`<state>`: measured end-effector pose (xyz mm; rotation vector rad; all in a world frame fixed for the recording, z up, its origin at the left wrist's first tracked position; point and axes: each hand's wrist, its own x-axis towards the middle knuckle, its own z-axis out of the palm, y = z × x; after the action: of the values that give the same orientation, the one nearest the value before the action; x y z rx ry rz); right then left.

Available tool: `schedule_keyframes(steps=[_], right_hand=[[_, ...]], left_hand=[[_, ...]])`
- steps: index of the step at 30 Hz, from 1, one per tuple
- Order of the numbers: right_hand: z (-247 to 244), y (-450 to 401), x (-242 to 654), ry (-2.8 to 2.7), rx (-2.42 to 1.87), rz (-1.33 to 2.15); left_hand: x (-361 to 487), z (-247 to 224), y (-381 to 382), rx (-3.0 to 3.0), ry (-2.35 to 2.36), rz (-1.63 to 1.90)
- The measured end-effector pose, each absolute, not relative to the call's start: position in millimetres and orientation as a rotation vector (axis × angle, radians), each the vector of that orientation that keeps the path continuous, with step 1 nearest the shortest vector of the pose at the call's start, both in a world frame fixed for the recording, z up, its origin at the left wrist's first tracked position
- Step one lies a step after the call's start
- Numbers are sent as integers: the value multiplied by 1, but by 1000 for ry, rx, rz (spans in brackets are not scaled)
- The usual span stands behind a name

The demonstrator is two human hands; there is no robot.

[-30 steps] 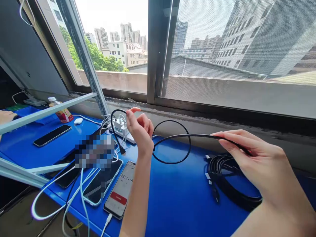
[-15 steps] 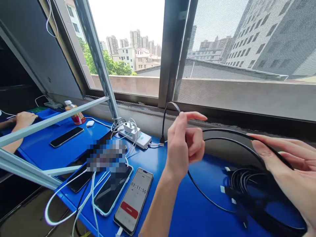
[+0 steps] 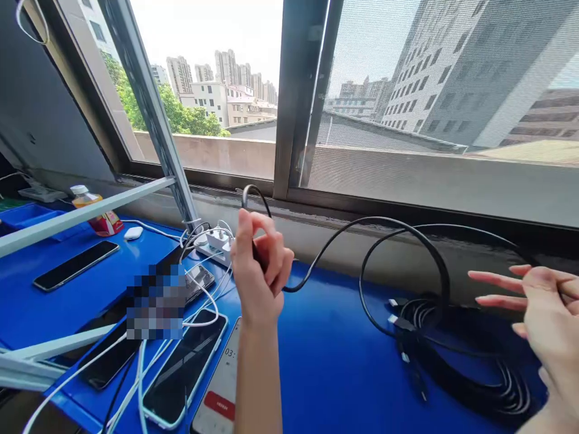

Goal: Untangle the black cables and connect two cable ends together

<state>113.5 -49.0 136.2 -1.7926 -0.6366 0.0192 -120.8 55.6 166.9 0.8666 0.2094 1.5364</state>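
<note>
My left hand (image 3: 262,259) is raised above the middle of the blue table, fingers curled round a black cable (image 3: 335,238). A short bend of it arches above the fingertips, and its end is hidden behind the hand. From there the cable runs right in loose loops. My right hand (image 3: 543,319) is at the right edge, two fingers stretched out; a thin run of the cable reaches it, seemingly held near the thumb. Below and between the hands, a coiled bundle of black cables (image 3: 479,386) lies on the table, several pale metal plug ends showing at its left.
On the blue table (image 3: 325,355) at left lie several phones, including a light-cased phone (image 3: 185,367), among white cords. A power strip (image 3: 212,247) stands by the wall. A metal frame bar (image 3: 90,214) crosses the left, near a drink bottle (image 3: 102,211). Windows line the back.
The view has swung right. My hands are farther apart, with the left shifted left and the right outward. More cable loops between them, and the right hand's fingers have spread.
</note>
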Motion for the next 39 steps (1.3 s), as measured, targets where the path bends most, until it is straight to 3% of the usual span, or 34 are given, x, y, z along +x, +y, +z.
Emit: schedule_keyframes(steps=[7,12,27,39], right_hand=[[172,-46,73,-337,-1523,205],[179,-49,65,-336,-1346,96],[169,-46,31,-964,-1351,675],[173,-61,51,-716,-1365,287]], left_hand=[[-129,175,58,635,366,1616],[-131,182,50,567,407,1662],[-121,194,23,788,290,1385],[-126,185,30,706,316,1573]])
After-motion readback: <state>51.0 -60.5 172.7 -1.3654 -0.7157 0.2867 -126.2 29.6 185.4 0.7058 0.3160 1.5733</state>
